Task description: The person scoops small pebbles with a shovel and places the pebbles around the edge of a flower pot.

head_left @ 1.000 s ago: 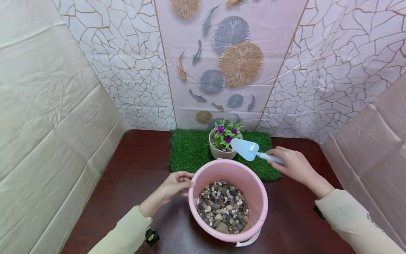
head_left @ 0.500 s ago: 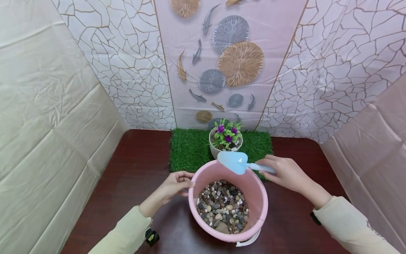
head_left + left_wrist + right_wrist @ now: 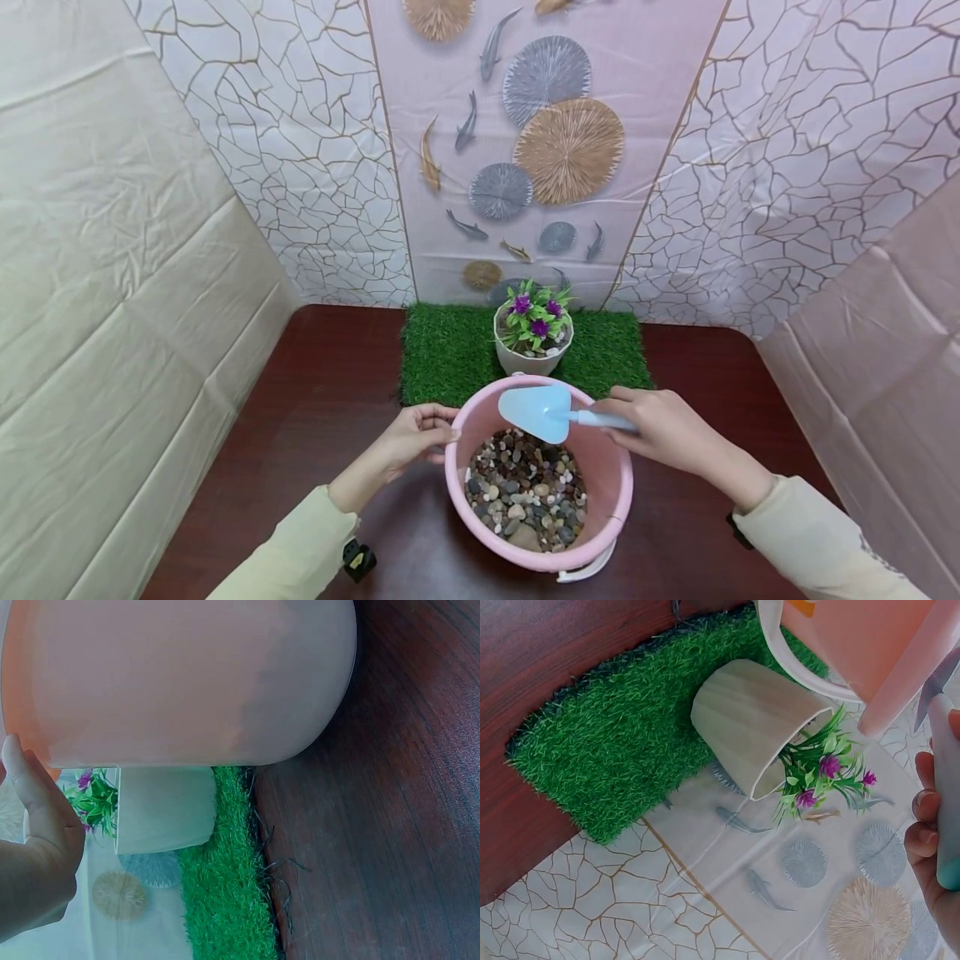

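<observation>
A pink bucket (image 3: 627, 483) stands on the table with mixed pebbles (image 3: 528, 496) covering its bottom. At its left side my left hand (image 3: 408, 437) pinches the rim, thumb on the inner edge. In the left wrist view the bucket's outer wall (image 3: 172, 682) fills much of the picture. My right hand (image 3: 663, 429) grips a light blue trowel (image 3: 536, 412) by its handle. The blade points left over the far part of the bucket's opening, above the pebbles, and no pebbles show on it. In the right wrist view, fingers (image 3: 922, 836) curl round the trowel handle (image 3: 949, 795).
Just behind the bucket, a white flowerpot (image 3: 528, 364) with purple flowers (image 3: 540, 327) stands on a green artificial grass mat (image 3: 450, 358). A white bucket handle (image 3: 588, 567) hangs at the near right. Fabric walls (image 3: 187, 275) enclose the dark wooden table (image 3: 337, 367).
My right hand has brought the trowel left and toward me, from beside the flowerpot to over the bucket's opening. My left hand stays on the rim.
</observation>
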Available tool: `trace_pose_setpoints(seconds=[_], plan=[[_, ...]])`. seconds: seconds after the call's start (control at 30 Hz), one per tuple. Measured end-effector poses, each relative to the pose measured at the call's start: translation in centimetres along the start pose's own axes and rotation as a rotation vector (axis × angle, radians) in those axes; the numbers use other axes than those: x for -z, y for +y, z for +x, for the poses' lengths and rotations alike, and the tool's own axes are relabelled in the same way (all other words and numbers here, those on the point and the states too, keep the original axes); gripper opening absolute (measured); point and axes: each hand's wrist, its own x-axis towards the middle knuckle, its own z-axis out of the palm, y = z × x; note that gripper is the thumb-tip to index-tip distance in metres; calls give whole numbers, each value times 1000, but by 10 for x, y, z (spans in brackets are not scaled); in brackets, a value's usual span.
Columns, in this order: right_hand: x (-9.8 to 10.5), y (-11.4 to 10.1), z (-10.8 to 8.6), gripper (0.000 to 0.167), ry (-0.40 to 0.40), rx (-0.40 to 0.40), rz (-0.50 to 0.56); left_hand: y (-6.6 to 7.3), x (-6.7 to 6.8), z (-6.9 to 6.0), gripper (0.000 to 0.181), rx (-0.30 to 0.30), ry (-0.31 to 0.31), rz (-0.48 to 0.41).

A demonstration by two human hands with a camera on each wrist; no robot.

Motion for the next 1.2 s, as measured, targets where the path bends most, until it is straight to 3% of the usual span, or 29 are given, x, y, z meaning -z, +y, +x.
trace_pose_setpoints(seconds=[0.17,0.37,0.73,0.97,1.03,1.2], plan=[[0,-3,0,30,-30,36,-33,-1,0,0,45,5,-1,-1],[4,-12,1,29,-121,87,-114,-4,-3,1,44,31,9,-12],[4,-23,7,22,-178,209,-281,-6,-5,2,44,24,10,-20],[8,-34,14,27,-233,333,-400,-5,-4,1,44,30,18,-16],[7,-38,16,25,-239,322,-399,-5,-4,1,44,28,10,-20],[5,-43,19,40,-207,264,-454,-5,-5,0,45,20,-4,-34]])
